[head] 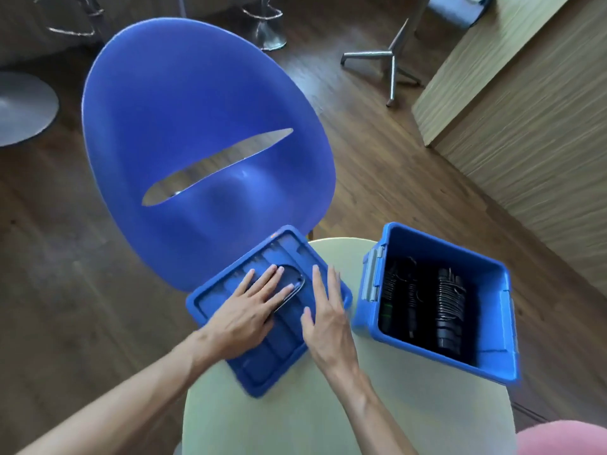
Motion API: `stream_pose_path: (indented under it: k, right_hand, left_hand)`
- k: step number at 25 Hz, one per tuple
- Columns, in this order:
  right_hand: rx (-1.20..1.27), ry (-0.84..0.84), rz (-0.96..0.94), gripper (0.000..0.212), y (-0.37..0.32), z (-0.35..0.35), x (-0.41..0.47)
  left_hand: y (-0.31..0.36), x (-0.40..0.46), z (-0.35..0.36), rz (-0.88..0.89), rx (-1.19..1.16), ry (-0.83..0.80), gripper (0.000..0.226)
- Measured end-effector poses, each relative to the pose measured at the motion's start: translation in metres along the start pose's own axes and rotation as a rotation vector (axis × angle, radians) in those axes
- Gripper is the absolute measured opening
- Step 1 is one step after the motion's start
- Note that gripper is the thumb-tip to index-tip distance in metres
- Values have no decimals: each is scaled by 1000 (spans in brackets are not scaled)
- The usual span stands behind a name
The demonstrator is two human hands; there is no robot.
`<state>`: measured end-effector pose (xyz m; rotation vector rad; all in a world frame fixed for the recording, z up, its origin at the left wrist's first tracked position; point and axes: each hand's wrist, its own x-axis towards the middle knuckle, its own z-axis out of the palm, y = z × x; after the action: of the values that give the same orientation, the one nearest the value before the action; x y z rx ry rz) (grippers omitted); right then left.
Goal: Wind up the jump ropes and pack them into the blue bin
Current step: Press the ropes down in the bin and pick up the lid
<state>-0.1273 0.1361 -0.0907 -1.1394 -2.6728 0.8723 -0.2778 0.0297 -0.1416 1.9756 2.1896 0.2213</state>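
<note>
Here we count one blue bin (492,284) standing open on the pale round table (394,421), with two dark wound jump ropes (448,310) inside it, side by side. One blue lid (282,349) lies just left of the bin. Our left hand (244,310) rests flat on the lid, fingers spread over a dark loop (297,280). Our right hand (328,320) is beside it, fingers straight, holding nothing. One blue chair (197,126) stands behind.

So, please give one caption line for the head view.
Both hands, left hand and right hand, rest flat on the blue plastic lid beside the open blue bin.
</note>
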Motion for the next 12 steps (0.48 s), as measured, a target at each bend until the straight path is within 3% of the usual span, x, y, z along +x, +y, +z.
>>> stream_pose_path:
  k: [3,5,7,10,12]
  right_hand:
    - [-139,-129,-176,91,16,6,-10]
    - [-194,-189,-265,92,25,16,-19]
    - [-219,-189,-316,83,33,28,-31]
    - [-200,-78,-269,73,39,45,-44]
    - [-180,-13,-202,72,39,51,-53]
  left_hand:
    - [-10,-33,-2,228,15,-33,58]
    - [-6,-49,-6,231,7,16,52]
    - [9,-61,-3,57,10,114,52]
    - [41,-66,14,-505,-86,289,69]
    - [57,-62,22,-707,-229,354,74]
